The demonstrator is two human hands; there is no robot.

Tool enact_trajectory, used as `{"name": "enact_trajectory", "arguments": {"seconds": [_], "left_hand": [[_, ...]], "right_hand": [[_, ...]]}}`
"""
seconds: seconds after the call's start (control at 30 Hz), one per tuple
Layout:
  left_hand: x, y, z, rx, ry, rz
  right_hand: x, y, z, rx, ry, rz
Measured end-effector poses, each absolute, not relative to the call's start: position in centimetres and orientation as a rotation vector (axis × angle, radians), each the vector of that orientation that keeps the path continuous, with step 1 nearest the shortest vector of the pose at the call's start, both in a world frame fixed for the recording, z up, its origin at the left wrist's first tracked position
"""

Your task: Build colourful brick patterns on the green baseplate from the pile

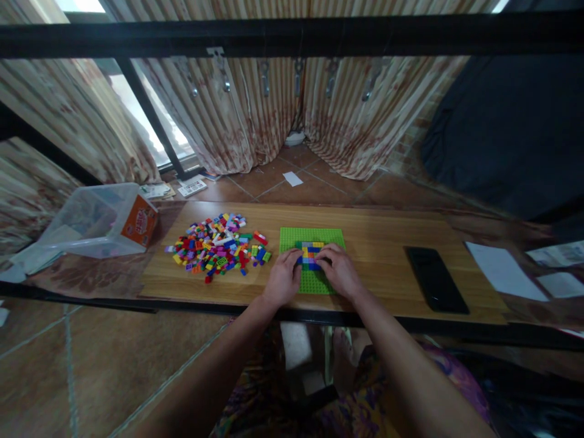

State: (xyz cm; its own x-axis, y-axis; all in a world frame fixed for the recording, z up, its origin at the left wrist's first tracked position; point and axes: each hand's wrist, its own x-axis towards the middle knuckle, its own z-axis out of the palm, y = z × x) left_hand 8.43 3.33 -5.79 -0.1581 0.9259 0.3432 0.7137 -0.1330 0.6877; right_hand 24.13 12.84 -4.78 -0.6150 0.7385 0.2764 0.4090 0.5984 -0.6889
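Note:
A green studded baseplate (314,236) lies on the wooden board, with a small block of toy building bricks (311,254) in blue, yellow, white, orange and grey on it. My left hand (283,277) has its fingers curled against the left side of the block. From the right, my right hand (340,271) presses its bent fingertips on the block's right edge. Any single loose brick under the fingertips is hidden. Left of the baseplate spreads a heap of loose bricks (219,243) in many colours.
A clear plastic tub (100,213) with an orange label lies on its side at the far left. On the right, a black phone-like slab (435,280) rests on the wooden board (378,243), with white paper (504,271) beyond it. A dark bar (292,38) crosses above.

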Motion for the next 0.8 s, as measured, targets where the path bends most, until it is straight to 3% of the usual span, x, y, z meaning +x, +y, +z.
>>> {"name": "enact_trajectory", "arguments": {"seconds": [0.33,0.8], "left_hand": [[8.42,3.27,-5.87,1.841,1.856,1.174],[8.38,3.33,-6.28,1.857,1.827,1.229]], "right_hand": [[24.06,12.29,-4.77,-0.923,-2.287,0.692],[24.37,12.65,-5.10,-0.861,-2.236,0.789]]}}
